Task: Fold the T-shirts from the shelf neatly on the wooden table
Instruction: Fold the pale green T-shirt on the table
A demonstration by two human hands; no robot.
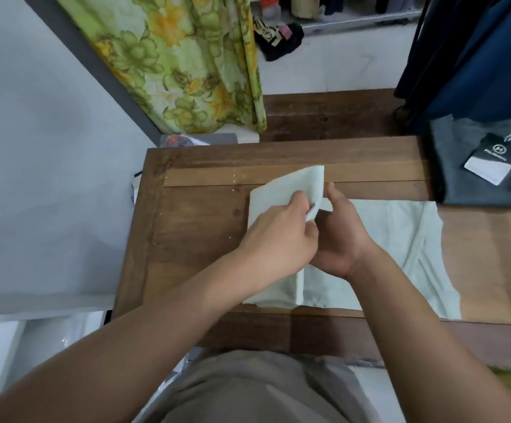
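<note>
Wooden table (193,227) holds grey shirt (462,190) beside pale T-shirt (385,239).

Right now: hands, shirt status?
Left hand pinches pale green T-shirt flap, mid-fold. Right hand at same flap, fingers hidden. Grey tagged shirt far right, not blocking.

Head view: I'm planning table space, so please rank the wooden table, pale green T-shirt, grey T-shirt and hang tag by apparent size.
1. wooden table
2. pale green T-shirt
3. grey T-shirt; the frame edge cuts it off, so its full size is unsure
4. hang tag
</note>
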